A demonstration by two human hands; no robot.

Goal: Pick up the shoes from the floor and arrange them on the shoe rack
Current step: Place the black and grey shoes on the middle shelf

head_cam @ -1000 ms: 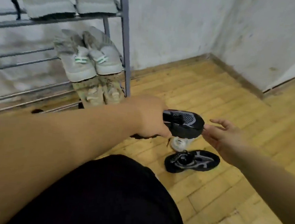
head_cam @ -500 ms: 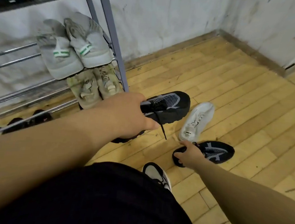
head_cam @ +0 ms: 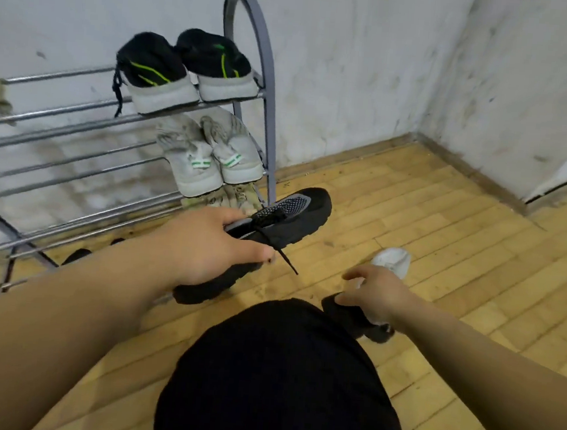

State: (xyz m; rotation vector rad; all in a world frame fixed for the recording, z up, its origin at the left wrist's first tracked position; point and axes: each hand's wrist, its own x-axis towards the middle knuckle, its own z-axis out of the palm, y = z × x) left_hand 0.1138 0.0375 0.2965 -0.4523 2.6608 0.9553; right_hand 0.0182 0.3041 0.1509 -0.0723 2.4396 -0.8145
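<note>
My left hand (head_cam: 205,246) grips a black and grey sneaker (head_cam: 295,215) by its collar and holds it above the floor, toe pointing right, a lace dangling. My right hand (head_cam: 376,291) is closed on the second black sneaker (head_cam: 355,317), most of which is hidden behind my hand and knee. A white shoe (head_cam: 394,259) lies on the wooden floor just beyond that hand. The metal shoe rack (head_cam: 254,53) stands at the left against the wall.
The rack's right end holds a black pair with green stripes (head_cam: 185,68), a grey-white pair (head_cam: 208,156) below and a beige pair (head_cam: 232,197) lower still. Dark footwear (head_cam: 75,256) lies under the rack. My dark-clothed knee (head_cam: 279,377) fills the foreground. Walls meet in a corner at the right.
My right hand has closed on the second black sneaker and drawn it nearer my knee. My left hand still holds the first sneaker, and the camera has tilted up.
</note>
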